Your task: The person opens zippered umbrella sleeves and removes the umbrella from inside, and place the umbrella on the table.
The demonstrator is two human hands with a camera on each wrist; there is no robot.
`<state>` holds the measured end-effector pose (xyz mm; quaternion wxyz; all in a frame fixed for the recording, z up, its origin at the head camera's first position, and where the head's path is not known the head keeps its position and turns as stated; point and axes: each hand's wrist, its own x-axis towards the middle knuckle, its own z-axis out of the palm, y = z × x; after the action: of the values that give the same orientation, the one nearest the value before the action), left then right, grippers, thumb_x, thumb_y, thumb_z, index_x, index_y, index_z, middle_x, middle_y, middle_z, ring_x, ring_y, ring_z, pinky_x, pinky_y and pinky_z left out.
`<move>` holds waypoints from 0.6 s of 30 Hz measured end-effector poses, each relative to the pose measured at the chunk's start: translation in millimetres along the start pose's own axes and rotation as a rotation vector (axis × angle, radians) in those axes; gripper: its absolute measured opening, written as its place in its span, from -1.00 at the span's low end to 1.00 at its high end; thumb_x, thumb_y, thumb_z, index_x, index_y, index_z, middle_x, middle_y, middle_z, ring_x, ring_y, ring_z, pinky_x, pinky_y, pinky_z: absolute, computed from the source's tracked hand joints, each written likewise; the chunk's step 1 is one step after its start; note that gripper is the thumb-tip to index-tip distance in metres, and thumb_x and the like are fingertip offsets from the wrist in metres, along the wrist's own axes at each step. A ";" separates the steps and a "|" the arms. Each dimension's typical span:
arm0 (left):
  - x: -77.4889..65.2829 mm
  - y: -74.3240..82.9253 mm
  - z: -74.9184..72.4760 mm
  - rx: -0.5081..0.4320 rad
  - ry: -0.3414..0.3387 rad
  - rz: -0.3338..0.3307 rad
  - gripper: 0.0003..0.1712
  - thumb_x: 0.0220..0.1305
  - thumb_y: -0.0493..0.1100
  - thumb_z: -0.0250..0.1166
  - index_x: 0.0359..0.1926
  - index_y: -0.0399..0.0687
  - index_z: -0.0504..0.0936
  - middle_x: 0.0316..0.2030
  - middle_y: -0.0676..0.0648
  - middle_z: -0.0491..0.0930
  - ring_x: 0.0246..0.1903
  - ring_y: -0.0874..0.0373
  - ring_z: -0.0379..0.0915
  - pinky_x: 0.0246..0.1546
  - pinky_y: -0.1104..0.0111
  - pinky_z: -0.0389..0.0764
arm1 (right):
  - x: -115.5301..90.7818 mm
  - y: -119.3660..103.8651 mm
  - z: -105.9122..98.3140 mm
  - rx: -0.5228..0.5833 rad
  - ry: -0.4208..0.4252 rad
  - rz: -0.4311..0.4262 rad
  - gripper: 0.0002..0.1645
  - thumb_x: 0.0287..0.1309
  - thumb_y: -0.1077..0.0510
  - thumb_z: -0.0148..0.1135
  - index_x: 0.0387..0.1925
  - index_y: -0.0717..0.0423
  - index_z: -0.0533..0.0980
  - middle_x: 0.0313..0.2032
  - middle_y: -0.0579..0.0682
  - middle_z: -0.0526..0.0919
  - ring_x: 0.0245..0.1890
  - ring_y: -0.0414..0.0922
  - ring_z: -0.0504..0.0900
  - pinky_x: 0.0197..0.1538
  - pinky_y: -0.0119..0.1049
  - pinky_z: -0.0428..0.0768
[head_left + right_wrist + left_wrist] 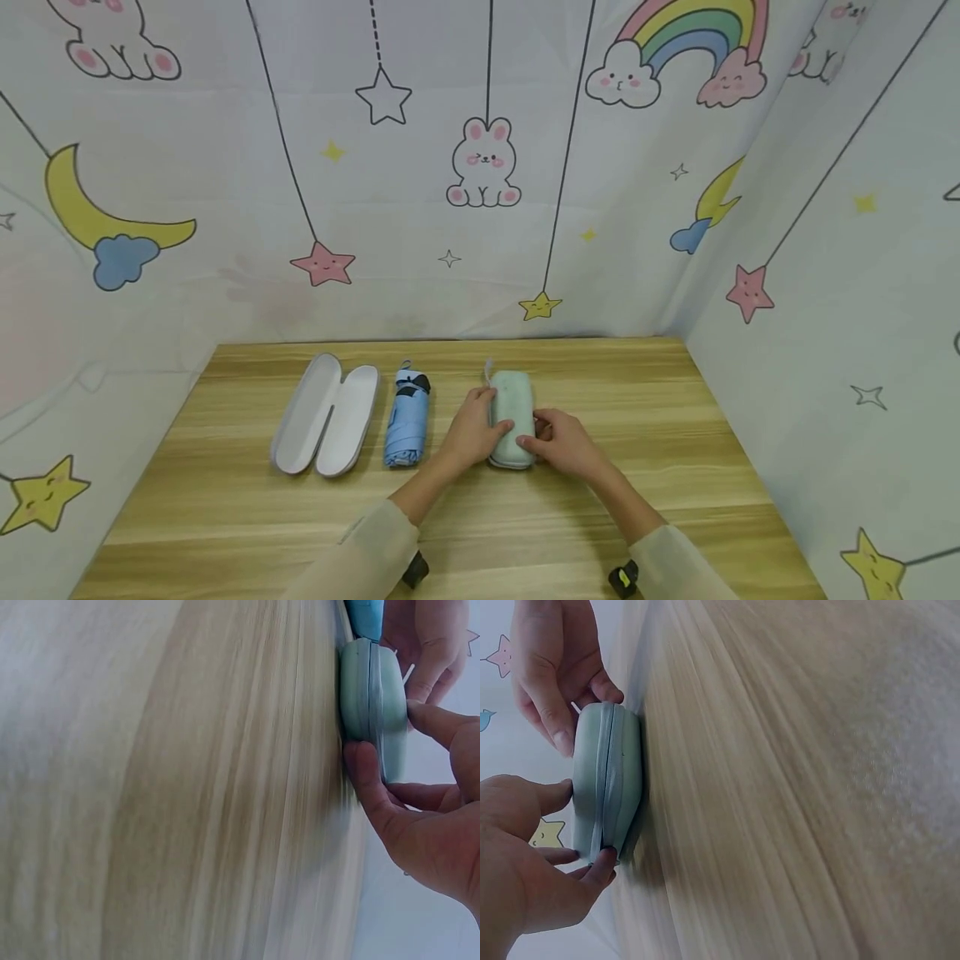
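A pale green zip case (513,402) lies lengthwise on the wooden table, its zip running round the side and a pull strap at its far left corner. My left hand (472,431) holds its left side, thumb on the lid and fingers along the edge by the zip (609,780). From the right, my right hand (566,444) grips the case with its thumb on top and its fingers at the side. The case looks closed in both wrist views. Its underside is hidden.
Left of the hands lies a folded blue umbrella (407,421) with a dark part near its far end. Beyond it an open, white-lined glasses case (348,423) rests on the table (645,383). A cartoon-printed cloth (420,200) hangs behind and at the sides.
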<state>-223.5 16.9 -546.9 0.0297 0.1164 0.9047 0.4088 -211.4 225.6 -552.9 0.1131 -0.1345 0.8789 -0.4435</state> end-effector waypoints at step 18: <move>1.8 -1.3 1.6 0.011 -0.003 0.004 -0.22 0.42 -0.11 0.43 0.45 -0.50 0.37 0.45 -0.44 0.33 0.44 -0.30 0.33 0.44 -0.05 0.37 | -2.0 -0.5 4.0 -0.024 0.041 0.010 -0.31 0.35 0.02 0.46 0.27 0.45 0.51 -0.29 -0.02 0.71 -0.34 -0.21 0.68 -0.34 -0.34 0.65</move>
<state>-225.2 17.7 -548.8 0.0294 0.1189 0.9066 0.4037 -208.3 223.0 -554.6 0.0956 -0.1224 0.8869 -0.4351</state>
